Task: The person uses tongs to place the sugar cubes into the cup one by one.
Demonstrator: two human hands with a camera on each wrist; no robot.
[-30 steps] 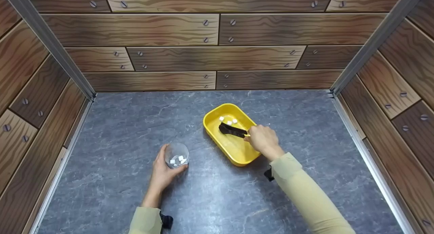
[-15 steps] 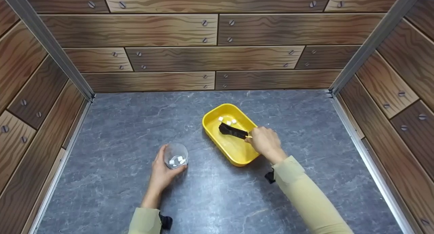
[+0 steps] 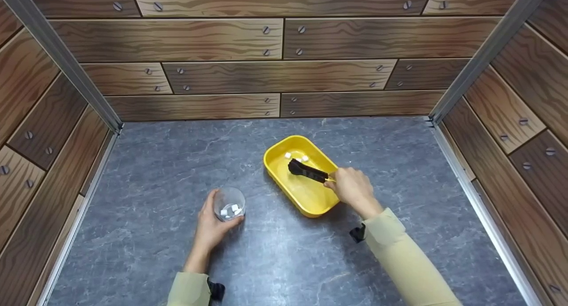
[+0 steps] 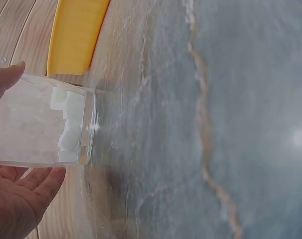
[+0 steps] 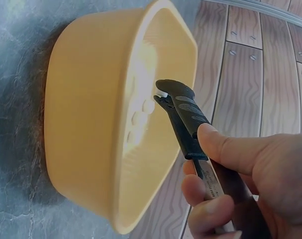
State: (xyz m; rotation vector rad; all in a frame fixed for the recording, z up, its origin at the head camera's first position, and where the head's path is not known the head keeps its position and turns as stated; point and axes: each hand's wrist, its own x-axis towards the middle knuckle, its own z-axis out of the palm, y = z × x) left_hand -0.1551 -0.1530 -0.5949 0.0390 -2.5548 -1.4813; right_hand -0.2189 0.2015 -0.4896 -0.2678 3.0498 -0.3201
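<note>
My left hand (image 3: 214, 224) holds a clear cup (image 3: 230, 197) upright on the grey surface, thumb on one side and fingers on the other. Several small white cubes (image 4: 69, 122) lie at its bottom. With my right hand (image 3: 355, 190) I grip a pair of tongs (image 3: 310, 170) with black tips over a yellow tub (image 3: 276, 179). In the right wrist view a white piece (image 5: 162, 93) shows between the tong tips, above the tub's floor. Other white cubes (image 5: 139, 118) lie in the tub near its far end, one partly hidden behind the tongs in the head view.
Wood-patterned panels (image 3: 213, 77) stand at the back and on both sides of the grey marbled surface (image 3: 177, 155). Metal strips (image 3: 483, 199) edge the side panels. The tub stands to the right of the cup and farther back.
The tongs' two arms have come closer together, and my right hand has drawn slightly back to the right with them. My left hand and the cup keep their place.
</note>
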